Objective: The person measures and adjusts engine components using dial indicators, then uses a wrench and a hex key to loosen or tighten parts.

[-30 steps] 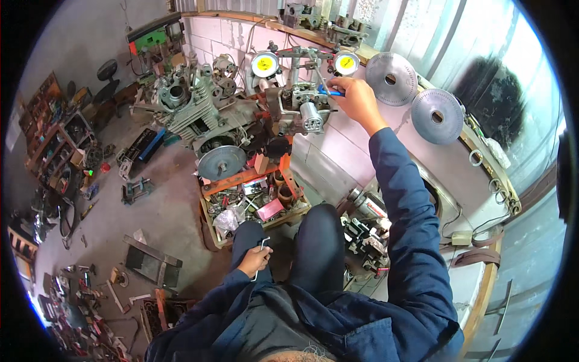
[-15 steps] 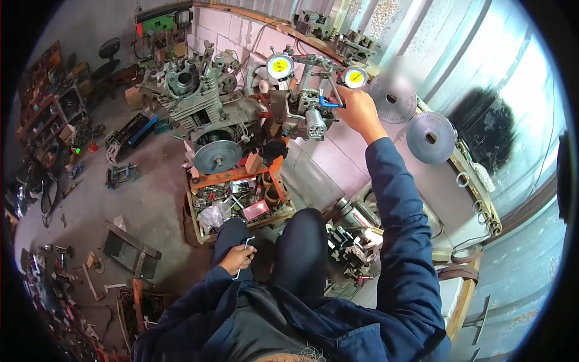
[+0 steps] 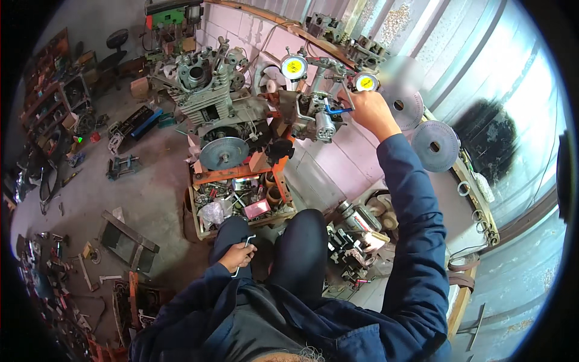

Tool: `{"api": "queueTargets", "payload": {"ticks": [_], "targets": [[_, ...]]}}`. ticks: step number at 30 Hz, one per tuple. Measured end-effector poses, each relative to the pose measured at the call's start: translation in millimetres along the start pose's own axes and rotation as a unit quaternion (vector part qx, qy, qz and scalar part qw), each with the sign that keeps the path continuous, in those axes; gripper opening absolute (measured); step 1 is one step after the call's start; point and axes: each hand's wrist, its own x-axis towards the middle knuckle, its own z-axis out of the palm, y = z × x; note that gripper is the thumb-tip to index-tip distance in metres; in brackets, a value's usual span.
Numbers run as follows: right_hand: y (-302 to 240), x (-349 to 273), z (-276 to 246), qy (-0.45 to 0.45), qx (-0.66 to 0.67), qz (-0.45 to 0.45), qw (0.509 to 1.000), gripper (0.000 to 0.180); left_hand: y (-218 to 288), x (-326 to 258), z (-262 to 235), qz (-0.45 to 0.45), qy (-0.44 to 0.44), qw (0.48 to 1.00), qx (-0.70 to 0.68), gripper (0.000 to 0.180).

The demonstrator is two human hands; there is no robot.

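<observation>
Low in front of my lap, my left hand is closed around a thin silver bent rod, which looks like a hex key. My right hand reaches far forward, its fingers curled at the end of a blue L-shaped key. Those fingertips are partly hidden behind the hand. The key lies against a metal fixture with a silver cylinder below it. Two dial gauges with yellow faces stand there, one dial gauge to the left, the other dial gauge just beyond my right hand.
An engine block with a grey disc stands left of the fixture. Nearer is a wooden crate of small parts. Perforated discs lean at the right by a wooden rail. Metal parts and tools litter the floor at left.
The whole scene has shifted slightly right and down in the picture as the view turned. My right hand stays at the fixture, and my left hand keeps the silver rod.
</observation>
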Motion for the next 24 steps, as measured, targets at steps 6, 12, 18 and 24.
{"api": "queueTargets", "payload": {"ticks": [6,12,18,24], "targets": [[1,4,3,-0.024,-0.076,-0.044,0.996,0.016,-1,0,0,-0.006,-0.002,1.0,-0.008,0.023],[6,-1,17,-0.01,-0.062,-0.055,0.996,0.026,1,-3,3,-0.006,0.0,1.0,0.0,0.022],[3,-3,25,0.007,-0.053,-0.023,0.998,0.03,0,-1,-2,-0.005,-0.002,1.0,-0.004,0.022],[8,-8,34,0.023,0.04,0.029,0.999,0.031,1,-1,2,-0.008,-0.004,1.0,0.007,0.022]]}}
